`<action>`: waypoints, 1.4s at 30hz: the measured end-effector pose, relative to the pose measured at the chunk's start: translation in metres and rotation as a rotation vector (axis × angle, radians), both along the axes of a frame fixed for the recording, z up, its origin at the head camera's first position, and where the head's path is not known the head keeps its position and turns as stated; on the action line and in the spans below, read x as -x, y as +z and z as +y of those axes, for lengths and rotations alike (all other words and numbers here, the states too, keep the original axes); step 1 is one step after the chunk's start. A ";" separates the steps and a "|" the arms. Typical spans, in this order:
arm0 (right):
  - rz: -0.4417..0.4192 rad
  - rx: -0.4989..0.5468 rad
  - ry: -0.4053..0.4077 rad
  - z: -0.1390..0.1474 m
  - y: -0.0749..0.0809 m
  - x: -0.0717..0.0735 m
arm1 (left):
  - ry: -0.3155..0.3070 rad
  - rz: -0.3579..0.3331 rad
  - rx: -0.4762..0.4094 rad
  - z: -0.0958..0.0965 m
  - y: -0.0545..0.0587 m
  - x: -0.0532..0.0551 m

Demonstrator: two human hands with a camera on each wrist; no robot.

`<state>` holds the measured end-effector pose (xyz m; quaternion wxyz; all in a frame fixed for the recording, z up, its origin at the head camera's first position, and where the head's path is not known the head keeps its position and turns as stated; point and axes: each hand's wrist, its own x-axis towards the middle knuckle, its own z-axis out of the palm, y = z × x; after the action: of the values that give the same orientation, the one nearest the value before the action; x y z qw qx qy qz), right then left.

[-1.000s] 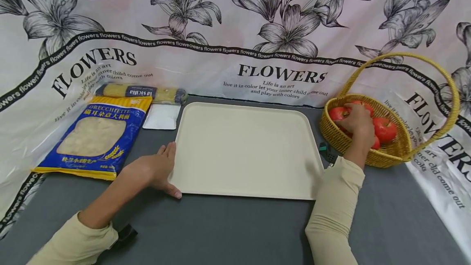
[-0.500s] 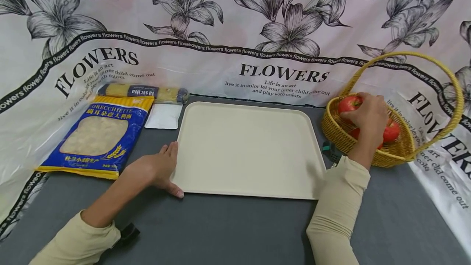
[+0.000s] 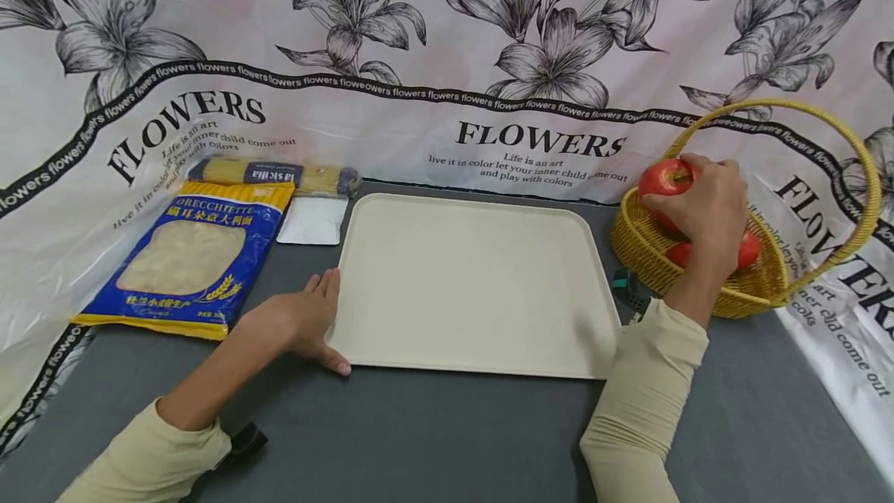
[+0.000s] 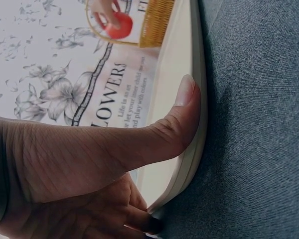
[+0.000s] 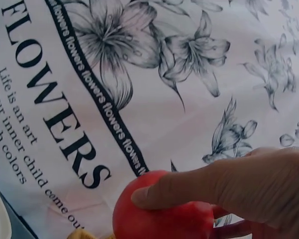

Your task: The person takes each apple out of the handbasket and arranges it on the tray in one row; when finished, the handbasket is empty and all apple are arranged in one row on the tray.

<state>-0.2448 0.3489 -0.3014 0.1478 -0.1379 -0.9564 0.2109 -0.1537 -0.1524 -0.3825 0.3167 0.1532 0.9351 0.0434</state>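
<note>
While the right hand point(image 3: 708, 208) pinches a red apple point(image 3: 662, 177) above the yellow basket point(image 3: 646, 258) and the left hand point(image 3: 299, 323), thumb spread from fingers, touches the pale tray point(image 3: 475, 286), a loose pinch could let the smooth, round fruit drop.

Rm abv tray point(image 3: 475, 286), bskt hndl point(image 3: 873, 185) blks R

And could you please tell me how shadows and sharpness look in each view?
Head view: a soft shadow on the right end of the tray; left wrist view: shadow darkens the table beside it; right wrist view: large lettering on the cloth reads clearly.
</note>
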 end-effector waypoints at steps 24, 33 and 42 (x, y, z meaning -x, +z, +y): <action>0.155 -0.118 0.304 -0.112 0.009 0.022 | -0.006 0.008 -0.018 -0.001 -0.002 -0.003; 0.230 -0.061 0.522 -0.176 -0.009 0.033 | -0.006 0.000 -0.010 -0.002 -0.001 -0.003; 0.166 -0.078 0.687 -0.230 -0.032 0.033 | -0.019 0.003 -0.009 -0.001 -0.002 0.000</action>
<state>-0.2777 0.1192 -0.3337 0.1504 0.2152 -0.9390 0.2222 -0.1537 -0.1534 -0.3842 0.3151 0.1635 0.9338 0.0443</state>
